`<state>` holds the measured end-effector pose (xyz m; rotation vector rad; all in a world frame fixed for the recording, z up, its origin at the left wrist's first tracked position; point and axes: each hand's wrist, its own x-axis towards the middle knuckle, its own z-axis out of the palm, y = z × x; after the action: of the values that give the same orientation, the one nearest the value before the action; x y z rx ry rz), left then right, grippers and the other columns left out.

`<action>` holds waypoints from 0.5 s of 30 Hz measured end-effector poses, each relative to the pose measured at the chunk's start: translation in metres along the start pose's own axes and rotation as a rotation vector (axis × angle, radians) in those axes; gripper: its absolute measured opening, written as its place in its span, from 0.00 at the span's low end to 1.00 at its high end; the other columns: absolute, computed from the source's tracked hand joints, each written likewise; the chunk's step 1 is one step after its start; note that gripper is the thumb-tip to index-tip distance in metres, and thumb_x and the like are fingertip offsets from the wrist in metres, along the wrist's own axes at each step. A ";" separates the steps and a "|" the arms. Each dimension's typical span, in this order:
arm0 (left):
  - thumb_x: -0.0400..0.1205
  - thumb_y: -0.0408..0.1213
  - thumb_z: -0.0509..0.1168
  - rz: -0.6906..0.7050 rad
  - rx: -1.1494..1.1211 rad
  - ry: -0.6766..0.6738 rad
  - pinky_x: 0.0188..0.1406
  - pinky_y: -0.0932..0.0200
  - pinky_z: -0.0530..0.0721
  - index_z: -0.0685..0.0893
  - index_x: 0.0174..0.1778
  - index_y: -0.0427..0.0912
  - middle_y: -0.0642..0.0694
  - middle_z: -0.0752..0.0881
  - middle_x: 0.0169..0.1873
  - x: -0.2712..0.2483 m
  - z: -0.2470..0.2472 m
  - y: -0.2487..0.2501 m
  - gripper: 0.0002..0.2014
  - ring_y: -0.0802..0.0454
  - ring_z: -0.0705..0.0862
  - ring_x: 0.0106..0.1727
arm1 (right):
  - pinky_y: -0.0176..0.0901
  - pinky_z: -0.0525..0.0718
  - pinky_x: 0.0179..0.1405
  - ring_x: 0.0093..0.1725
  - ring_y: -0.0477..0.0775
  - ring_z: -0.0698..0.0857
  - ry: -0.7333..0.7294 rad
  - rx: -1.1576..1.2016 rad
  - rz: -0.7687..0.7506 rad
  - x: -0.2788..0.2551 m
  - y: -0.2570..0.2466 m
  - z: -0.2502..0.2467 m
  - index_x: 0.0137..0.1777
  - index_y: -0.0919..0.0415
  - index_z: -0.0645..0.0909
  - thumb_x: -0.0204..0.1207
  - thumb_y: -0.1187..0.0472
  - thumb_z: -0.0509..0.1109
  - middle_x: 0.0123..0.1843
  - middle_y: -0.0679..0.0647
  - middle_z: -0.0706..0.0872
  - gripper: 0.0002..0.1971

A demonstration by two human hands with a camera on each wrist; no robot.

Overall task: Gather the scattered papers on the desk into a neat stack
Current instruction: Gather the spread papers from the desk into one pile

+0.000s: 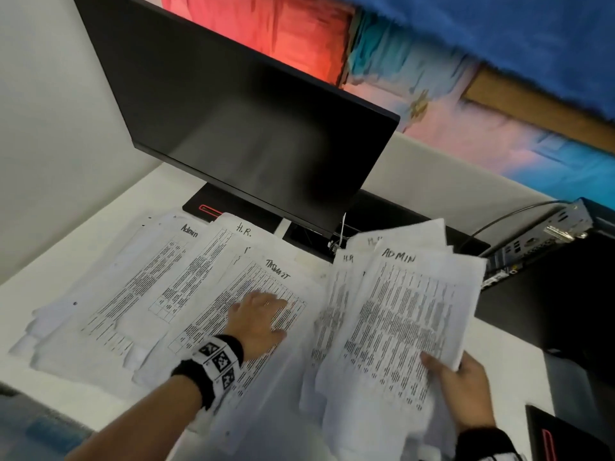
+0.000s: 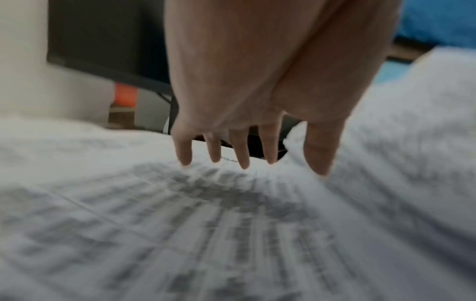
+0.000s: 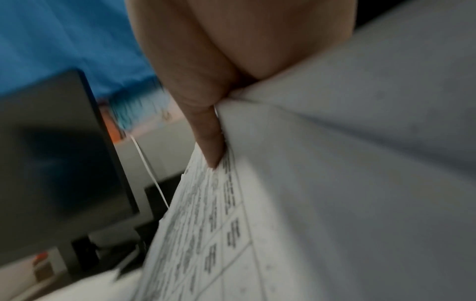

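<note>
Printed sheets with tables lie spread over the white desk (image 1: 76,247). My left hand (image 1: 263,319) lies flat, fingers spread, on the middle sheet (image 1: 233,314) headed in handwriting. In the left wrist view the fingers (image 2: 243,154) point down onto that printed sheet (image 2: 206,224). My right hand (image 1: 461,384) grips a bundle of several papers (image 1: 402,314), top sheet marked ADMIN, lifted and tilted at the right. In the right wrist view my thumb (image 3: 208,142) presses on the bundle's printed face (image 3: 283,203). More sheets marked Admin (image 1: 139,287) and H.R. (image 1: 216,257) lie to the left.
A black monitor (image 1: 253,128) stands tilted just behind the papers, on its base (image 1: 206,206). A small computer box with cables (image 1: 545,237) sits at the back right on a dark surface. A black object (image 1: 562,434) lies at the lower right corner.
</note>
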<state>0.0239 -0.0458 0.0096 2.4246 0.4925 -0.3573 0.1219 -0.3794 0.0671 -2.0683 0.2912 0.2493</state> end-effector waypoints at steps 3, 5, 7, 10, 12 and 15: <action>0.81 0.55 0.65 0.008 0.232 -0.168 0.83 0.28 0.46 0.58 0.85 0.67 0.57 0.46 0.89 -0.004 -0.002 -0.026 0.36 0.44 0.42 0.90 | 0.58 0.87 0.57 0.46 0.61 0.92 -0.006 0.220 -0.019 -0.021 -0.046 -0.012 0.53 0.65 0.88 0.74 0.71 0.76 0.44 0.57 0.95 0.08; 0.83 0.56 0.62 0.026 0.258 -0.179 0.84 0.28 0.47 0.54 0.86 0.67 0.57 0.42 0.89 -0.007 -0.001 -0.031 0.35 0.44 0.40 0.90 | 0.58 0.86 0.56 0.45 0.61 0.92 -0.024 0.343 0.019 -0.034 -0.069 -0.015 0.51 0.65 0.87 0.73 0.71 0.77 0.43 0.55 0.95 0.07; 0.86 0.58 0.56 0.002 0.243 -0.171 0.84 0.28 0.47 0.55 0.87 0.64 0.56 0.44 0.90 -0.008 -0.004 -0.026 0.32 0.44 0.41 0.90 | 0.59 0.86 0.57 0.45 0.63 0.94 -0.059 0.430 0.093 -0.038 -0.074 -0.011 0.52 0.67 0.86 0.72 0.72 0.77 0.43 0.59 0.95 0.09; 0.86 0.57 0.56 -0.014 0.235 -0.237 0.85 0.29 0.45 0.49 0.89 0.56 0.53 0.43 0.90 -0.012 -0.014 -0.020 0.36 0.44 0.39 0.90 | 0.55 0.90 0.47 0.43 0.63 0.95 -0.136 0.493 0.219 -0.045 -0.068 0.009 0.57 0.70 0.86 0.72 0.72 0.77 0.46 0.63 0.95 0.13; 0.85 0.58 0.58 0.003 0.136 -0.284 0.86 0.34 0.45 0.46 0.89 0.51 0.49 0.44 0.90 -0.021 -0.024 -0.021 0.40 0.43 0.42 0.90 | 0.53 0.92 0.41 0.45 0.66 0.95 -0.157 0.512 0.257 -0.051 -0.058 0.025 0.59 0.72 0.86 0.72 0.72 0.76 0.51 0.65 0.94 0.15; 0.80 0.54 0.61 -0.014 -0.298 -0.272 0.84 0.45 0.62 0.61 0.87 0.38 0.35 0.62 0.86 -0.025 -0.040 -0.038 0.41 0.37 0.63 0.87 | 0.52 0.88 0.48 0.50 0.67 0.93 -0.214 0.504 0.323 -0.061 -0.043 0.057 0.64 0.72 0.84 0.73 0.72 0.76 0.56 0.67 0.92 0.18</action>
<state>-0.0097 0.0004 0.0297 2.0472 0.4094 -0.5682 0.0739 -0.3029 0.0922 -1.4777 0.5011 0.5315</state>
